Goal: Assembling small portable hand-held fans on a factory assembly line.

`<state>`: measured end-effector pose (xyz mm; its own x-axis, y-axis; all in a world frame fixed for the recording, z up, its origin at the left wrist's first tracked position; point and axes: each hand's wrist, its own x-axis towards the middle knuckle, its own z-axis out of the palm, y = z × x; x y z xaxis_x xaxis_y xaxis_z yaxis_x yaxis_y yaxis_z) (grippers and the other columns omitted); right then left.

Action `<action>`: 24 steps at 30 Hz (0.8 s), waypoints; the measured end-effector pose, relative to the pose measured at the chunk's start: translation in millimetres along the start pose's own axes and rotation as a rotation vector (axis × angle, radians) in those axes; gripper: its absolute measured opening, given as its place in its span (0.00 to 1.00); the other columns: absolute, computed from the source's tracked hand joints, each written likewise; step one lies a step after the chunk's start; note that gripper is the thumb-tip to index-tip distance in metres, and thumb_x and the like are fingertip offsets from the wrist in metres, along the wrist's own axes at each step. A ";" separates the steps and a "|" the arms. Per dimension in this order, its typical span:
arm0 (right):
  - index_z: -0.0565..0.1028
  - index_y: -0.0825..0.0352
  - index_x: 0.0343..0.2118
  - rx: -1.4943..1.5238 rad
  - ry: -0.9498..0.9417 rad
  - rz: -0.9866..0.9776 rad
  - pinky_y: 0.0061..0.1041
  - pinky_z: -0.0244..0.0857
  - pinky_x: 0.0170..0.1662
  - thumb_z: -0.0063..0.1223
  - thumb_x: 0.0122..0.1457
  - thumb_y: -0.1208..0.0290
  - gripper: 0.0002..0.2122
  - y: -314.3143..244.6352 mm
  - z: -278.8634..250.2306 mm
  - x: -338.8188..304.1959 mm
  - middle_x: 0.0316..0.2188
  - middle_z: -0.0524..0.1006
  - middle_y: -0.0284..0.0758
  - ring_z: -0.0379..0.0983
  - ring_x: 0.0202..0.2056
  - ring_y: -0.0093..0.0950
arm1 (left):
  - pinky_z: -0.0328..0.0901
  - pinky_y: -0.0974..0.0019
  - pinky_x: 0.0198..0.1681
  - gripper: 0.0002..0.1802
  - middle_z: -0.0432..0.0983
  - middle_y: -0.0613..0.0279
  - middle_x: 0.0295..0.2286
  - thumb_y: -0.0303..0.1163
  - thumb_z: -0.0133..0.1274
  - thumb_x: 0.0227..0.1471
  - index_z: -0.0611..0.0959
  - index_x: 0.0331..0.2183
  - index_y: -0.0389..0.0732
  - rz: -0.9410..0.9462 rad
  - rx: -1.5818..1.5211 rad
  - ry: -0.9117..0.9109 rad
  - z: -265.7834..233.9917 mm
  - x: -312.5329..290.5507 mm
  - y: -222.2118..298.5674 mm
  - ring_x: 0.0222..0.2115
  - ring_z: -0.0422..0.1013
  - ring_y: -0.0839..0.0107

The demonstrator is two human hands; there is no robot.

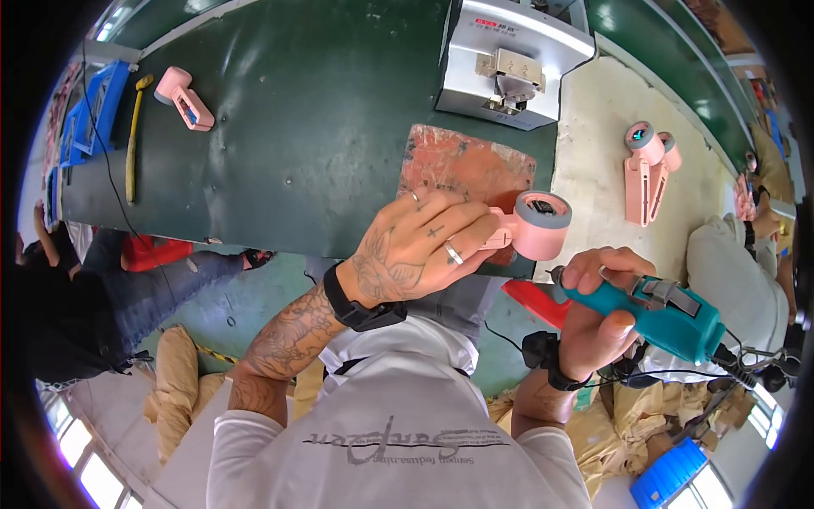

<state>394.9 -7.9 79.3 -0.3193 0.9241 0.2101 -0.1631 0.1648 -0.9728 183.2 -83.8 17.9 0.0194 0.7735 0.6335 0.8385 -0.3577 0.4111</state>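
My left hand point(420, 242) is closed around the narrow arm of a pink plastic housing point(540, 240). Its round, cup-like head has a grey rim and dark parts inside. The housing is held above the near edge of a worn reddish pad point(462, 165). My right hand point(600, 293) grips a teal electric screwdriver point(678, 321) whose tip points up and left, a little below the pink head and apart from it. A cable runs from the tool's back end toward the lower right.
A silver box-shaped machine point(496, 72) stands beyond the pad. Other pink housings lie at the right point(646, 170) and far left point(185, 100), the latter near a yellow-handled tool point(133, 144). A blue rack point(95, 110) stands at the left edge. Another person's leg point(174, 271) shows at left.
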 end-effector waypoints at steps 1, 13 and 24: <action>0.70 0.74 0.47 -0.003 -0.002 0.005 0.28 0.67 0.31 0.65 0.52 0.37 0.39 0.4 -0.4 0.4 0.30 0.72 0.35 0.73 0.28 0.29 | 0.70 0.64 0.38 0.25 0.79 0.66 0.41 0.31 0.69 0.43 0.83 0.46 0.46 0.029 0.015 0.005 1.1 -1.2 -0.5 0.38 0.76 0.68; 0.69 0.75 0.47 0.024 -0.032 -0.030 0.28 0.66 0.30 0.64 0.52 0.37 0.39 1.5 -0.6 4.2 0.28 0.71 0.36 0.72 0.27 0.30 | 0.72 0.62 0.38 0.29 0.82 0.64 0.41 0.29 0.73 0.35 0.83 0.44 0.44 -0.008 -0.033 0.007 2.3 -2.6 2.2 0.37 0.76 0.63; 0.69 0.76 0.48 0.021 -0.019 -0.029 0.28 0.67 0.31 0.65 0.53 0.37 0.40 3.5 1.2 6.9 0.28 0.71 0.36 0.72 0.28 0.30 | 0.72 0.63 0.36 0.27 0.82 0.65 0.39 0.29 0.74 0.36 0.84 0.42 0.44 -0.027 -0.041 0.032 3.3 0.1 2.4 0.35 0.77 0.64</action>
<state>391.1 -1.4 77.5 -0.3312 0.9124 0.2405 -0.1919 0.1844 -0.9639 187.1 -82.8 16.8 -0.0211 0.7661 0.6423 0.8154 -0.3586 0.4545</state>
